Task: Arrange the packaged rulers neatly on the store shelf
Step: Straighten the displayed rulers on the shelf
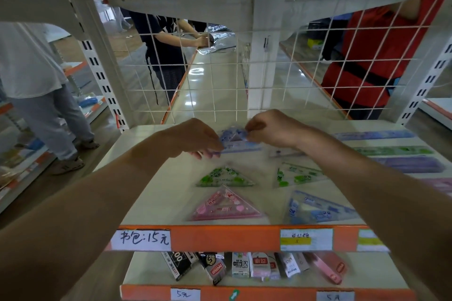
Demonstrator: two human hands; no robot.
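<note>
On the white shelf, both hands meet at a blue triangular ruler pack near the back. My left hand pinches its left corner, and my right hand pinches its right edge. In front lie a green triangle pack and a pink triangle pack. To the right lie another green pack and a blue pack. Long straight ruler packs in blue, green and purple lie along the right side.
A white wire grid closes the shelf's back. The orange front lip carries price labels. The shelf below holds several small boxed items. People stand in the aisles behind and to the left.
</note>
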